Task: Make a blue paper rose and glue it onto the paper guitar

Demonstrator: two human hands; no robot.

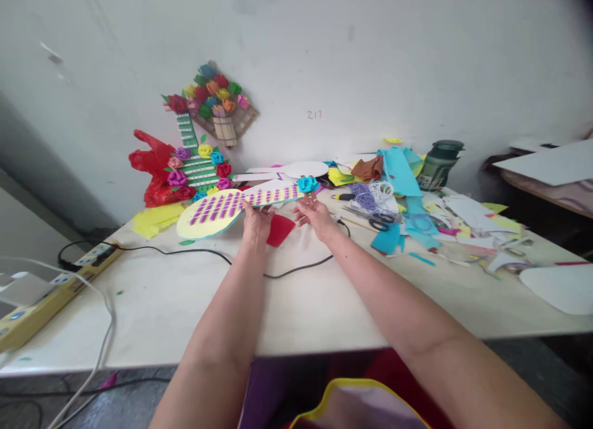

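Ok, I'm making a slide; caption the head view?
Left hand grips yellow craft guitar at the neck's base, right hand beside its blue flower.

Yellow craft guitar [208, 222] held by both hands, blue flower [308, 184] at neck end, cluttered white table [185, 318]

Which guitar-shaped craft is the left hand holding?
The yellow one, purple strips, single blue flower. The green one is by the wall, untouched.

Yellow guitar-shaped craft [215, 214], purple-striped, held tilted
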